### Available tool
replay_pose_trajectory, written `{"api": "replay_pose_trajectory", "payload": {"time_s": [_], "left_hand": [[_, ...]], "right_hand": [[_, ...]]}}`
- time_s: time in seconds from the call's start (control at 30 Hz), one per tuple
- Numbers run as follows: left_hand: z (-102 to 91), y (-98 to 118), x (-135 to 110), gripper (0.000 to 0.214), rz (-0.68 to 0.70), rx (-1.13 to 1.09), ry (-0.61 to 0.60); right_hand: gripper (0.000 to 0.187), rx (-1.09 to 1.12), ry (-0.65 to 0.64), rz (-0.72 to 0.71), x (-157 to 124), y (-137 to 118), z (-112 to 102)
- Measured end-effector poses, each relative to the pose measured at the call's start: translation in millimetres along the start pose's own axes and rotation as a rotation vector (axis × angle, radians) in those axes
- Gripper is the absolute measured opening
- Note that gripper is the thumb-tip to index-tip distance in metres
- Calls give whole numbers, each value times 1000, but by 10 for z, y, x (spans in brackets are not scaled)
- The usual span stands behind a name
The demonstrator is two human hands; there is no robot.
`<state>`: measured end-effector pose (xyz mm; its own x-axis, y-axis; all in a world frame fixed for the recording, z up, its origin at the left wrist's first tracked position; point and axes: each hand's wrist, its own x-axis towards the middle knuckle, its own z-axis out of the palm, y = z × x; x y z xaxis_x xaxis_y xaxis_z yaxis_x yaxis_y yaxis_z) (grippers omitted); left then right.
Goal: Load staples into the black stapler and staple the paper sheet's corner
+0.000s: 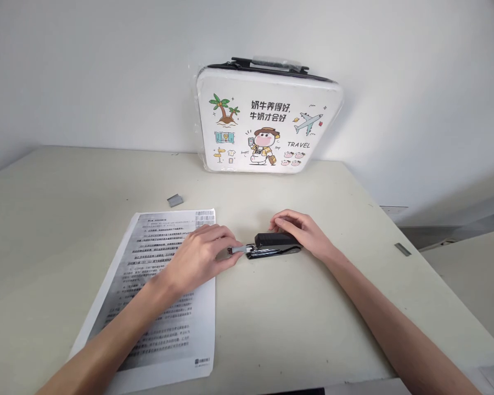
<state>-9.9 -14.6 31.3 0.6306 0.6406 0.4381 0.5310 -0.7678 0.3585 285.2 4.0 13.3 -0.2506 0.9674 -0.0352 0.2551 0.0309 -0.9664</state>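
From the head view, the stapler [276, 245] lies on its side near the middle of the surface [292, 318], long axis running from 9 to 3 o'clock. My right grip [298, 230] comes in from 4 o'clock and is closed over the stapler's rear end, fingers draped across its black top, which I judge pins the body flat so it cannot slide. My left grip [203, 253] comes from 7 o'clock and is clamped, thumb against fingertips, on the grey staple rail [239, 249] that sticks out of the stapler's 9 o'clock end; a pinch suits so thin a part. That wrist rests on the printed sheet [181, 334], which lies at 8 o'clock of the stapler, close at hand. A loose staple strip [175, 200] sits at 10 o'clock, just beyond the sheet's top edge. A cartoon-printed bag [267, 129] leans upright on the wall at 12 o'clock, well apart, and a small grey piece [402, 248] lies at 3 o'clock near the edge.
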Motion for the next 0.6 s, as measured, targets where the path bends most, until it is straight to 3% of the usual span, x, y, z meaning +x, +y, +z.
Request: {"api": "replay_pose_trajectory", "payload": {"time_s": [0.33,0.47,0.6], "left_hand": [[28,-45,-24,20,-17,25,-41],[-67,-100,-26,20,-5,15,-92],[-212,-195,-36,21,-17,-78,-221]], "right_hand": [[34,-13,-3,4,-11,-6,3],[33,11,10,22,-19,-16,7],[30,158,38,1,-22,-32,6]]}}
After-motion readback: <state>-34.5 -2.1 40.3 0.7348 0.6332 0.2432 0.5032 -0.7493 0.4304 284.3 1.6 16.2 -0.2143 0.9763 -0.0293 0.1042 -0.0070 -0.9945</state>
